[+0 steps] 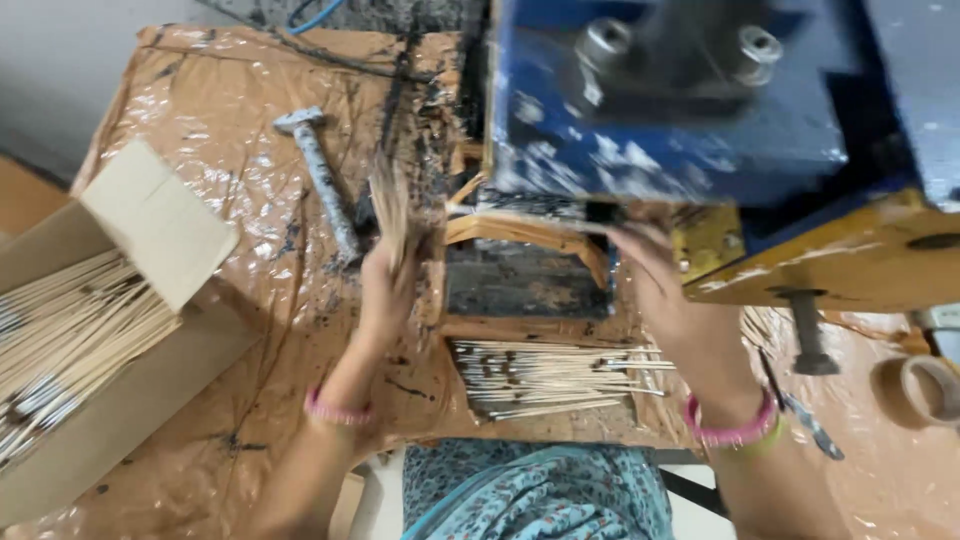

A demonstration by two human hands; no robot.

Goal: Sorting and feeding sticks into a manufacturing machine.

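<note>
Cardboard box (120, 300), left of the blue machine (680, 100), holds sticks. Left hand (388, 285) grips a stick bundle (392, 205); right hand (655, 285) grip cannot be determined.

The worktop (250, 330) is wrapped in glossy, crinkled brown plastic film, smeared with black stains. The left hand (388, 285) grips a bundle of thin, pale wooden sticks (392, 210), matt and smooth. More such sticks (550, 380) lie flat, some ends dark. The cardboard box (150, 230) is matt brown paperboard. The machine block (660, 110) is chipped blue-painted metal with dull grey steel bolts (605, 42). A large bolt (322, 180) looks rough, paint-flecked metal. The tape roll (925, 390) is glossy tan.
</note>
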